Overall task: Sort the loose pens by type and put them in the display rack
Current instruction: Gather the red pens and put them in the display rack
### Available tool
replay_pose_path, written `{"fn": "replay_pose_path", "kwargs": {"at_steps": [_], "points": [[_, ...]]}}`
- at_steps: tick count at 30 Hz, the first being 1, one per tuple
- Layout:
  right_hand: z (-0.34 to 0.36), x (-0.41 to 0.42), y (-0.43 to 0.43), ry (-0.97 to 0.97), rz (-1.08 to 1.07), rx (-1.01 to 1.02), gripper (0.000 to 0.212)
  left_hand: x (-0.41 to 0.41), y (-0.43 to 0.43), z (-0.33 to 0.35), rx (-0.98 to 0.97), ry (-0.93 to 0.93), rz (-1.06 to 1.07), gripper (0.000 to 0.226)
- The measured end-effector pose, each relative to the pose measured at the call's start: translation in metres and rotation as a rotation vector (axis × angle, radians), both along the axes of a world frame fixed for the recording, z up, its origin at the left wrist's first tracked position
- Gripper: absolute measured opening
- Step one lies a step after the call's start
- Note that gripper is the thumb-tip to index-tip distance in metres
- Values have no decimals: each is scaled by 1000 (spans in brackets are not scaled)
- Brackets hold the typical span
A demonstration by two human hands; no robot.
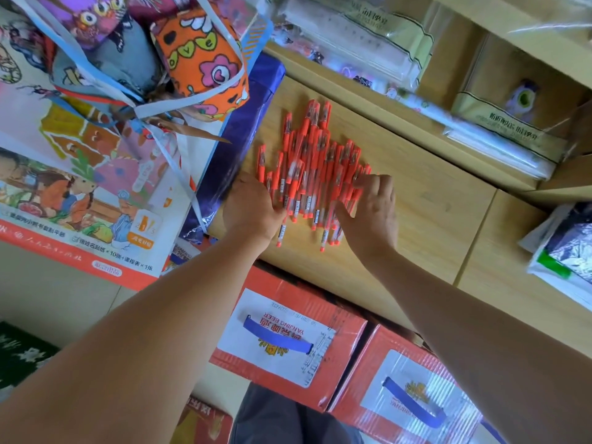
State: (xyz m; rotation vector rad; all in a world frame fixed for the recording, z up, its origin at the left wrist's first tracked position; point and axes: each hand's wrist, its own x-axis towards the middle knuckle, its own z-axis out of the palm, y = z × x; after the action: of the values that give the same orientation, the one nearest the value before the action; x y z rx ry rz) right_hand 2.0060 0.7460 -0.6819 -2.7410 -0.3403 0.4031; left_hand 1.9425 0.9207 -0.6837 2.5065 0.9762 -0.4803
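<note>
Between the left hand (250, 206) and the right hand (374, 209), the pens (307, 161) are heaped on the wooden counter (432, 203), all of one orange-red type as far as can be seen, most lying roughly parallel. The left hand is laid against the pile's left flank; its fingers are hidden behind its back, so a grip cannot be confirmed. The right hand is set on the pile's right flank with fingers bent over the barrels and thumb spread toward the near ends; whether any pen is pinched cannot be told. The step in hand is judged to be gathering and squaring the pile, with sorting apparently settled for this type. No display rack can be identified; beyond the hands only a shelf (480, 91) of packaged goods is seen, and a purple package (256, 123) lies just left of the left hand. For the next move, the pens must be pressed together from both flanks, their ends aligned, and a bundle closed on firmly before lifting, since loose barrels may roll.
</note>
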Motion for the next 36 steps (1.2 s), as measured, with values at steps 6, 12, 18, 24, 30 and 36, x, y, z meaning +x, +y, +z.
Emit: {"fn": "replay_pose_path", "kwargs": {"at_steps": [6, 12, 18, 24, 30, 36], "points": [[2, 5, 10, 250, -189, -54, 72, 4, 6, -4, 21, 24, -40, 30], [5, 4, 8, 333, -306, -76, 48, -1, 6, 9, -22, -63, 40, 28], [5, 4, -11, 327, -232, -112, 24, -7, 6, 10, -151, -145, 56, 22], [14, -7, -20, 337, -193, -34, 19, -10, -4, 22, -209, -229, 140, 24], [26, -13, -37, 665, -253, 283, 19, -11, -23, 36, -365, -248, 150, 37], [59, -31, -66, 656, -115, 349, 11, -14, -69, 63, -664, -292, 397, 26]]}}
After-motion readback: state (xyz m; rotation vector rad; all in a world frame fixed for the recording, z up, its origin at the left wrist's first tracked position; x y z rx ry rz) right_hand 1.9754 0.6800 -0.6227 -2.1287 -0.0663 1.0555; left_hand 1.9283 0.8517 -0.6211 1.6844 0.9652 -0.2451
